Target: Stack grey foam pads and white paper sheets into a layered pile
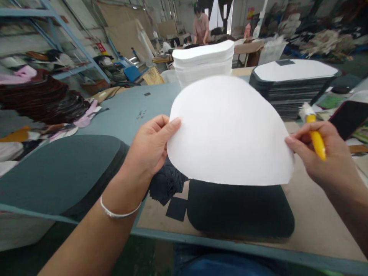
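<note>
A white rounded sheet [227, 134] with a straight near edge is held up above the table. My left hand [151, 143] pinches its left edge between thumb and fingers; a silver bracelet sits on that wrist. My right hand [322, 149] pinches the sheet's right edge and also holds a brush [316, 138] with a yellow handle, its white-coated bristles pointing up. Below the sheet lies a dark rounded panel [241, 212], partly hidden by it. A dark square patch [176, 209] and a heap of similar dark pieces [166, 182] lie beside the panel.
Dark panels [63, 172] are stacked at the left. Behind the sheet rise a stack of white sheets [204, 57] and, to its right, a dark stack with a white top [296, 71]. A phone [349, 119] is near my right hand. A person [201, 27] stands farther back.
</note>
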### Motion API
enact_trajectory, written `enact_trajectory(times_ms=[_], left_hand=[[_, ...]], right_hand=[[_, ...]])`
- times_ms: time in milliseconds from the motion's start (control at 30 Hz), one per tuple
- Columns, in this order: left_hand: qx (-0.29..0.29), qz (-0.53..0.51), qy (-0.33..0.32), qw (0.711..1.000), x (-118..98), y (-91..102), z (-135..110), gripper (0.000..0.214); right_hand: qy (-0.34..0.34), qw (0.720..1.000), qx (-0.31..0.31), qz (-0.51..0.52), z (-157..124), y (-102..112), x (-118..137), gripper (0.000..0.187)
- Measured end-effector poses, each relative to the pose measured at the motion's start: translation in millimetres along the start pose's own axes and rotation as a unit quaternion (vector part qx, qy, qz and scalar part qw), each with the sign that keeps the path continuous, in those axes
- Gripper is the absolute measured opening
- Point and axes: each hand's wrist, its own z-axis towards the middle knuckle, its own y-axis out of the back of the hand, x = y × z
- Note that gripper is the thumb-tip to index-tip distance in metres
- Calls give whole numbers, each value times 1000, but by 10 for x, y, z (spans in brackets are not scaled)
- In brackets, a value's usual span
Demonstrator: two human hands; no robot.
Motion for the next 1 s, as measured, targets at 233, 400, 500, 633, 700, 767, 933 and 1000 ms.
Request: enact_trajectory(times_ms=[233,400,500,633,700,767,933,1000], left_hand=[[85,135,44,986,918,444,-321,29],[100,247,118,957,1387,494,-526,35],[86,301,108,944,1629,496,-551,34],[81,349,94,929,1811,508,-531,37],[84,357,96,925,1837,517,-520,38],[86,362,99,923,1843,527,-513,39],[90,366,111,920,1857,539,-512,39],[89,360,115,921,1864,536,-512,39]], right_hand=[[-26,986,41,-157,-707,151,-249,28],[-74,979,100,-161,-1159,82,-754,31],[-102,972,123,-170,-1320,18,-967,31],[-104,971,99,-190,-1426,-51,-1031,33],[-105,970,97,-197,-1439,-65,-1014,34],[-107,969,104,-199,-1436,-71,-993,33],[-124,964,113,-208,-1435,-78,-974,36],[-131,961,111,-218,-1441,-71,-996,37]])
